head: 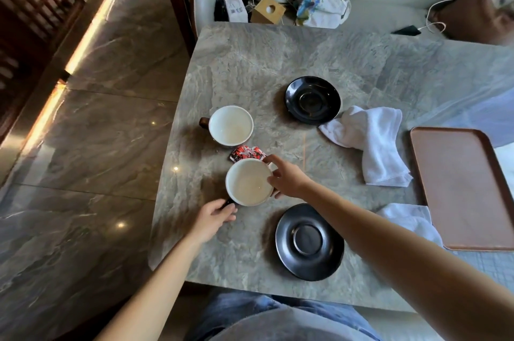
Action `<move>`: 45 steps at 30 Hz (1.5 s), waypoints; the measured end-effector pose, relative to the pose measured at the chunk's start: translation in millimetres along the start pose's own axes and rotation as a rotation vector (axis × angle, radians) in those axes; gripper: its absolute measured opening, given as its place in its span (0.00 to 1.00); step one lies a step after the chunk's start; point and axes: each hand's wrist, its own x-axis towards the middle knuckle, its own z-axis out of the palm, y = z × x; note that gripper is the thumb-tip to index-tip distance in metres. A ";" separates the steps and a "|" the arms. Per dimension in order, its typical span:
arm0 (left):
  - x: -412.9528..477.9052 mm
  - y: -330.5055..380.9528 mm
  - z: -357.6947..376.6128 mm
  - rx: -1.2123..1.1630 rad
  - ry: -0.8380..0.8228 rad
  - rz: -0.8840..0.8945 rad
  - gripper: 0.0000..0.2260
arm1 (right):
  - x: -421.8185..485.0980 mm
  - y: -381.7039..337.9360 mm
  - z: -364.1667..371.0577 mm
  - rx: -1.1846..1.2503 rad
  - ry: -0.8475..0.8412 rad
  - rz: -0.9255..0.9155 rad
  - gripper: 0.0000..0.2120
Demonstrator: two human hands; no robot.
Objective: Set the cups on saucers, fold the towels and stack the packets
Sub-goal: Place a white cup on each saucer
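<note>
Two white cups with dark handles stand on the stone table [250, 68]. The near cup [247, 182] is held from both sides: my left hand [215, 215] grips its dark handle, and my right hand [283, 178] curls around its right rim. The far cup [230, 125] stands alone. Red packets [244, 153] lie just behind the near cup, partly hidden by it. One black saucer [308, 242] lies near the front edge, another black saucer [313, 100] farther back. A crumpled white towel [370, 143] lies on the right; a second towel [409, 219] peeks out beside the tray.
A brown tray [459, 187] sits at the table's right edge. Behind the table, a sofa holds bags [319, 4], a small wooden box [268, 10] and a cable. The table's left edge drops to a marble floor [83, 146].
</note>
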 end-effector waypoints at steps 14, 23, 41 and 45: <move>-15.6 6.2 -0.5 0.225 -0.056 0.279 0.11 | -34.3 22.2 -6.4 0.254 -0.051 0.052 0.23; -26.7 19.2 26.3 0.507 -0.333 0.360 0.06 | -90.0 62.5 -37.0 0.390 -0.169 0.184 0.24; -21.4 5.1 66.4 1.039 -0.366 0.448 0.11 | -131.5 109.5 -12.2 0.451 -0.044 0.324 0.26; -18.5 1.4 65.8 1.074 -0.408 0.432 0.10 | -135.2 113.1 -7.8 0.438 -0.052 0.328 0.26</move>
